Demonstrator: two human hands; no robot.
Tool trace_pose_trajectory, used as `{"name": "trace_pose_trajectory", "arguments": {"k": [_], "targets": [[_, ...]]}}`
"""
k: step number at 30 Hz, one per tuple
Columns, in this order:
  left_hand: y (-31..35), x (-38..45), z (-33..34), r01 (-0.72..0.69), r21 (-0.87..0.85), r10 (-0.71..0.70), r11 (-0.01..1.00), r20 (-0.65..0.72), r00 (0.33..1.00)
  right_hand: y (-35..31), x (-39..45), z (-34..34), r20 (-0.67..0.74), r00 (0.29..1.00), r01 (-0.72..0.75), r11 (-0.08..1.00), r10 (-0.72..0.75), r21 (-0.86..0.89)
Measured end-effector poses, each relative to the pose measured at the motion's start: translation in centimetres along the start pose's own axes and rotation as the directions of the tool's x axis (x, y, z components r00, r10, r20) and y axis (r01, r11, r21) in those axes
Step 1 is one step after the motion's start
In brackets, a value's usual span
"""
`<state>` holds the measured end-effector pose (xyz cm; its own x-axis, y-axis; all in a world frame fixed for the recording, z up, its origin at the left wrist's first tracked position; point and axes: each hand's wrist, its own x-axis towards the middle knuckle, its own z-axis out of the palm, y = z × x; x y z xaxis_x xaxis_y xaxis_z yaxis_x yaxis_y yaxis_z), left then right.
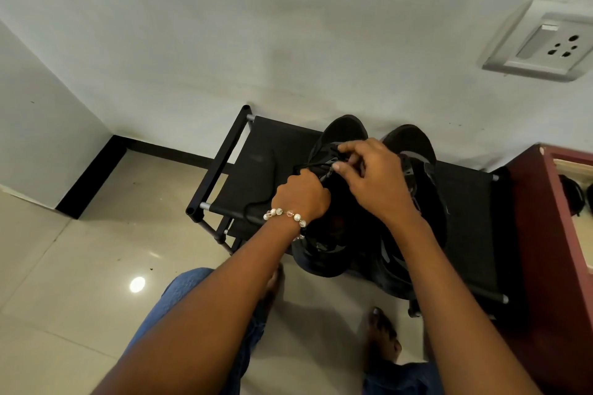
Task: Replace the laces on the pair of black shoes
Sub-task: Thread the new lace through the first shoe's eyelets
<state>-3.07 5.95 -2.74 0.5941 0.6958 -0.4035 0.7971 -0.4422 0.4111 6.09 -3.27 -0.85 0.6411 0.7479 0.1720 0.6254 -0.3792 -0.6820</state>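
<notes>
1. I see my right hand pinching the black lace over the left shoe
2. My left hand, beaded bracelet at its wrist, is fisted round the same lace
3. Both shoes, the right shoe included, sit on the black rack against the wall, beside a red cabinet

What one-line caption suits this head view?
Both hands, left hand and right hand, work a black lace on the left shoe.
</notes>
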Motion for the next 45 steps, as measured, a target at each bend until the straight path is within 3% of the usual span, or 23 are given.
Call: {"name": "trace_pose_trajectory", "arguments": {"k": [2,6,8,10,11,13,15,16,17,18,19,20,21,22,23,25,29,32,35,40,45], "targets": [[0.0,0.1,0.0,0.003,-0.003,-0.003,1.000,0.002,1.000,0.2,-0.1,0.4,0.079,0.997,0.038,0.976,-0.022,-0.214],[0.0,0.1,0.2,-0.008,0.017,0.008,1.000,-0.001,1.000,0.2,-0.4,0.5,0.042,0.996,0.087,0.952,-0.078,-0.294],[0.0,0.1,0.1,-0.012,0.013,0.012,1.000,0.000,1.000,0.1,-0.4,0.5,-0.033,0.999,0.032,0.987,-0.037,-0.158],[-0.1,0.1,0.0,-0.018,0.002,0.018,1.000,0.005,1.000,-0.3,-0.3,0.0,-0.118,0.988,-0.082,0.984,0.102,0.160],[-0.1,0.1,-0.1,-0.019,-0.002,0.019,1.000,0.007,1.000,-0.6,-0.2,-0.4,-0.134,0.973,-0.125,0.912,0.190,0.390],[0.0,-0.1,-0.2,-0.015,-0.002,0.015,1.000,0.007,1.000,-1.4,-0.2,-1.7,-0.091,0.956,-0.090,0.575,0.278,0.813],[0.1,-0.2,-0.2,-0.014,-0.002,0.014,1.000,0.008,1.000,-1.7,-0.2,-3.0,-0.030,0.974,-0.014,0.193,0.226,0.981],[0.1,-0.1,-0.2,-0.015,-0.001,0.015,1.000,0.010,1.000,-1.8,-0.2,-3.4,-0.011,0.981,-0.006,0.085,0.195,0.996],[0.0,-0.1,-0.2,-0.014,-0.002,0.014,1.000,0.014,1.000,-1.8,-0.2,-3.4,-0.001,0.984,-0.012,0.070,0.176,0.997],[0.0,-0.1,-0.1,-0.012,-0.003,0.012,1.000,0.017,1.000,-1.8,-0.2,-3.2,-0.002,0.985,-0.022,0.141,0.172,0.990],[0.0,0.0,-0.1,-0.010,-0.005,0.011,1.000,0.020,1.000,-1.8,-0.3,-2.9,-0.022,0.985,-0.034,0.310,0.174,0.950],[-0.1,0.1,0.0,-0.011,-0.005,0.011,1.000,0.018,1.000,-1.6,-0.3,-2.5,-0.055,0.985,-0.044,0.550,0.162,0.834],[0.0,0.1,0.0,-0.011,-0.001,0.011,1.000,0.014,1.000,-1.2,-0.2,-2.1,-0.082,0.990,-0.039,0.779,0.115,0.626],[0.0,0.1,0.0,-0.011,0.005,0.011,1.000,0.009,1.000,-0.7,-0.2,-1.5,-0.069,0.996,-0.021,0.932,0.049,0.361],[0.1,0.1,0.0,-0.010,0.009,0.010,1.000,0.005,1.000,-0.1,-0.2,-0.9,-0.009,1.000,-0.005,0.995,0.006,0.100],[0.1,0.1,0.0,-0.004,0.010,0.004,1.000,0.001,1.000,0.4,-0.4,-0.1,0.110,0.994,0.040,0.972,-0.015,-0.232],[0.1,0.1,0.2,0.000,0.013,0.000,1.000,-0.001,1.000,0.0,-0.8,0.7,0.048,0.998,0.065,0.919,-0.050,-0.389],[0.1,0.0,0.1,0.000,0.021,0.000,1.000,-0.004,1.000,-0.5,-0.8,0.7,-0.114,0.991,-0.077,0.990,0.063,-0.121],[0.2,-0.1,-0.1,-0.002,0.025,0.003,1.000,-0.004,1.000,-0.4,-0.6,0.3,-0.108,0.931,-0.313,0.915,0.349,0.255],[0.4,-0.3,-0.1,-0.007,0.025,0.007,1.000,0.014,1.000,-0.3,-0.4,0.2,0.084,0.784,-0.489,0.528,0.615,0.695],[0.4,-0.3,-0.5,0.013,0.020,-0.014,1.000,0.023,1.000,-0.2,0.1,-1.7,0.207,0.698,-0.435,0.175,0.686,0.883]]}}
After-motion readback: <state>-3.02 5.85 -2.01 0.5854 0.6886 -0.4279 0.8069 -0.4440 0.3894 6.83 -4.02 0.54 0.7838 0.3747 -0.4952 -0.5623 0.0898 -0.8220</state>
